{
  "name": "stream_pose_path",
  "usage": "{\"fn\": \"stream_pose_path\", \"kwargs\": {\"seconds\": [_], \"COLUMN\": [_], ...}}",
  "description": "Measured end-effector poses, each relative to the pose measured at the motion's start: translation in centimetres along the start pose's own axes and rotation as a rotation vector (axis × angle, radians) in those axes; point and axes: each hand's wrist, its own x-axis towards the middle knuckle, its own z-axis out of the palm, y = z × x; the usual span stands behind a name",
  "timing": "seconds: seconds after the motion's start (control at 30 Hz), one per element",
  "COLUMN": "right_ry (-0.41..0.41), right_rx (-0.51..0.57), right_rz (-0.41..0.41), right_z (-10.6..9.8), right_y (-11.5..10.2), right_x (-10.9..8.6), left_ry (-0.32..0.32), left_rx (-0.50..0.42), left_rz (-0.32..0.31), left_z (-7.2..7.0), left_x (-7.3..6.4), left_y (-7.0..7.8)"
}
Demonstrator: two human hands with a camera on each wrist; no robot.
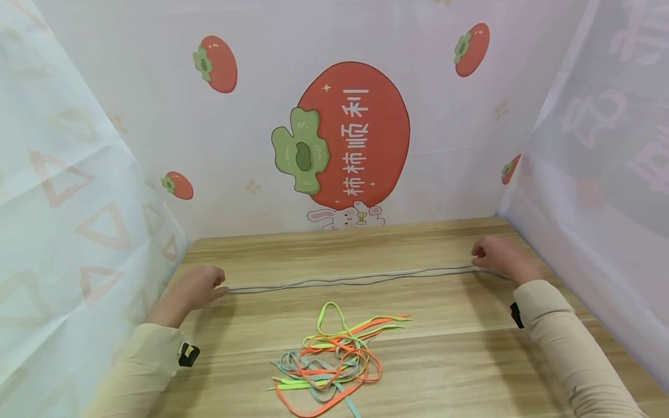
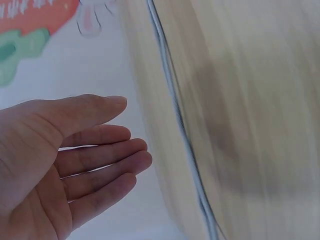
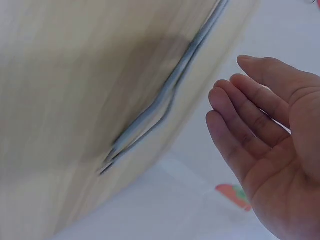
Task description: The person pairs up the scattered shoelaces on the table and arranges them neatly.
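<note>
A grey-blue shoelace (image 1: 334,282), doubled into two near-parallel strands, stretches across the back part of the wooden table. My left hand (image 1: 201,285) hovers by its left end; the left wrist view shows the fingers (image 2: 107,155) relaxed and apart from the lace (image 2: 181,125). At the other end is my right hand (image 1: 499,256), its fingers (image 3: 245,117) loosely bent with nothing between them. In the right wrist view both tips of the lace (image 3: 160,102) lie on the wood, beside the hand's shadow.
A tangled pile of orange, yellow-green and pale blue laces (image 1: 334,363) lies nearer the front middle of the table (image 1: 444,360). White printed sheets (image 1: 251,133) with persimmon pictures enclose the back and both sides.
</note>
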Motion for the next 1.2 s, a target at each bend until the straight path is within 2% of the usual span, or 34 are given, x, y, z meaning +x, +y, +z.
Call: {"fn": "stream_pose_path", "kwargs": {"seconds": [0.1, 0.2, 0.33, 0.47, 0.6, 0.8, 1.07, 1.2], "right_ry": [0.012, 0.005, -0.022, -0.039, -0.060, -0.090, -0.136, -0.130], "right_rx": [-0.013, -0.009, -0.001, -0.040, -0.033, -0.011, -0.008, -0.007], "right_rz": [-0.043, -0.076, -0.120, -0.179, -0.227, -0.292, -0.366, -0.419], "right_z": [0.3, 0.6, 1.2, 1.8, 2.6, 3.6, 4.8, 5.7], "right_y": [-1.4, -2.6, -4.4, -6.7, -9.0, -12.4, -16.5, -18.2], "right_x": [0.6, 1.1, 1.7, 2.2, 2.9, 3.8, 4.4, 4.5], "left_ry": [-0.029, -0.045, -0.063, -0.097, -0.120, -0.136, -0.209, -0.204], "left_rx": [-0.033, -0.017, 0.002, -0.020, -0.041, -0.049, -0.132, -0.153], "left_rz": [0.018, 0.044, 0.094, 0.130, 0.161, 0.230, 0.245, 0.285], "left_z": [-0.1, -0.1, 0.1, 0.3, 0.7, 1.8, 3.6, 4.6], "left_x": [0.9, 1.6, 2.6, 3.6, 4.6, 5.9, 7.4, 8.0], "left_y": [1.6, 3.1, 5.0, 6.8, 8.4, 10.6, 13.1, 13.9]}}
